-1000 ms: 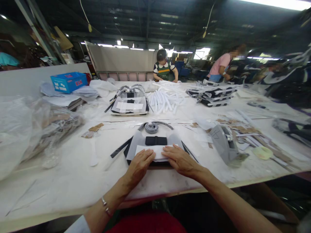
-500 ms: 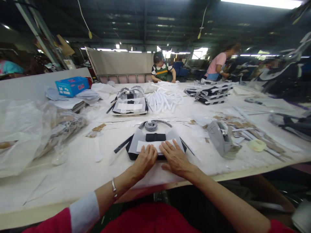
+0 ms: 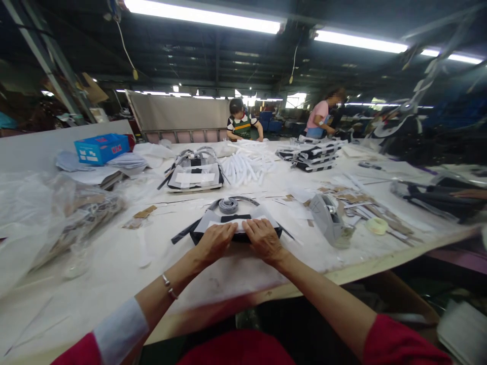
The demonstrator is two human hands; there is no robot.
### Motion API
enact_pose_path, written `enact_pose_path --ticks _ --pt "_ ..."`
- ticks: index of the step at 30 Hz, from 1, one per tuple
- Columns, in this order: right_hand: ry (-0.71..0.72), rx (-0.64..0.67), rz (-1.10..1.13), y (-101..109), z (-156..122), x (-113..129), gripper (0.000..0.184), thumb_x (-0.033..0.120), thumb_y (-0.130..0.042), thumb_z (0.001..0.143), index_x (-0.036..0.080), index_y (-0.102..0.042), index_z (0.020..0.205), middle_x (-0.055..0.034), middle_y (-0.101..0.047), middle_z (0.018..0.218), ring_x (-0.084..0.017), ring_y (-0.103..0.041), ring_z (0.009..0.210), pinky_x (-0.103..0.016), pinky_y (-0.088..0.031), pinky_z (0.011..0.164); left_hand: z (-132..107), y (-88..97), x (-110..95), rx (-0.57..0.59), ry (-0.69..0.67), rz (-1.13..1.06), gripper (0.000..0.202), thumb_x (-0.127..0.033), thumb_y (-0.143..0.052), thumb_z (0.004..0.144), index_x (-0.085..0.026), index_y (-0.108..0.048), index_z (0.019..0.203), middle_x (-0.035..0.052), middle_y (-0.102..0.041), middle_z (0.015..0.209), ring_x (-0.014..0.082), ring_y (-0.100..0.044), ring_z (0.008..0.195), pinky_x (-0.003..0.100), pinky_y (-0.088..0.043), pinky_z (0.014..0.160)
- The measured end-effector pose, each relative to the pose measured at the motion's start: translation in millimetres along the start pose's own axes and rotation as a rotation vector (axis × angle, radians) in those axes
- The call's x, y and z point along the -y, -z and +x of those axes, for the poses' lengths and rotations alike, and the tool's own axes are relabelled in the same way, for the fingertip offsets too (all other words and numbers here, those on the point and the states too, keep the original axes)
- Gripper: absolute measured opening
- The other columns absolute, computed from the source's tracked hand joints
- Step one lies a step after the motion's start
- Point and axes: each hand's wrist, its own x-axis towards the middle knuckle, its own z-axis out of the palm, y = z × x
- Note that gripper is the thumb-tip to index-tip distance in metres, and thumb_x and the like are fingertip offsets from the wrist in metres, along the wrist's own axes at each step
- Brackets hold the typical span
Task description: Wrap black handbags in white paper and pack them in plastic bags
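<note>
Fluorescent tubes (image 3: 201,16) are glaring overhead, blowing out white vs. a v. dark ceiling (image 3: 178,66); bg windows (image 3: 296,100) are glowing. White table (image 3: 106,274) is reflecting soft light, w/ reddish cast tinting its near edge & deep shadow filling below. Wide-angle distortion is bowing that edge; blur is softening L & R edges. L hand (image 3: 216,241) & R hand (image 3: 263,239) are showing clearer.

One left hand (image 3: 217,240), one right hand (image 3: 263,238), one near bag (image 3: 204,220)

A second bag (image 3: 196,178) lies far left of the first; one stack of dark pieces (image 3: 318,155), far right, has too many blurred layers to count. There is one coiled strap (image 3: 228,205), one blue box (image 3: 102,148), one tape dispenser (image 3: 326,218) and one tape roll (image 3: 376,226). Two people show plainly far off, one in green (image 3: 243,129), one in pink (image 3: 318,114).
</note>
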Motion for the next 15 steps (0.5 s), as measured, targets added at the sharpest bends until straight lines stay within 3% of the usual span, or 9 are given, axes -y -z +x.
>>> enact_pose_path --ticks 3,6,9,12,15 --pt "0.063 0.023 -0.024 -1 8 -4 0.027 0.014 -0.045 0.095 0.012 -0.057 0.119 -0.0129 -0.067 0.102 -0.025 -0.060 0.090 -0.040 -0.041 0.081 0 5.9 -6 0.037 0.006 0.012 0.049 -0.009 -0.053 0.077 -0.015 -0.048 0.125 0.0122 -0.065 0.111 0.0259 -0.065 0.096 0.039 -0.053 0.081" --pt "0.102 0.071 -0.026 0 15 -4 0.021 0.015 -0.041 0.097 0.013 -0.059 0.108 -0.0105 -0.067 0.094 -0.023 -0.059 0.082 -0.038 -0.039 0.074 -1 -1.3 -16 0.036 0.010 0.090 0.059 -0.018 -0.063 0.074 -0.011 -0.046 0.130 0.0201 -0.055 0.133 0.0335 -0.054 0.121 0.050 -0.045 0.100" --pt "0.105 0.124 0.002 3 19 -4 0.017 0.017 -0.042 0.097 0.014 -0.058 0.103 -0.0092 -0.068 0.092 -0.022 -0.058 0.080 -0.037 -0.037 0.072 -2 -21.0 -20 -0.112 0.026 0.190 0.046 -0.015 -0.057 0.082 -0.009 -0.051 0.127 0.0211 -0.056 0.133 0.0328 -0.052 0.125 0.049 -0.042 0.105" --pt "0.104 0.134 0.022 5 20 -2 0.015 0.018 -0.044 0.096 0.015 -0.057 0.103 -0.0081 -0.068 0.091 -0.022 -0.057 0.079 -0.037 -0.037 0.071 -4 -39.4 -14 -0.300 -0.011 0.210 0.038 -0.005 -0.042 0.087 -0.009 -0.055 0.123 0.0193 -0.063 0.123 0.0279 -0.062 0.112 0.040 -0.050 0.094" --pt "0.093 0.113 0.022 5 17 2 0.014 0.019 -0.043 0.097 0.016 -0.057 0.101 -0.0075 -0.067 0.089 -0.022 -0.057 0.079 -0.037 -0.039 0.072 -8 -46.7 -6 -0.394 -0.090 0.169 0.042 -0.001 -0.036 0.086 -0.009 -0.054 0.124 0.0186 -0.065 0.120 0.0249 -0.065 0.106 0.036 -0.054 0.086"
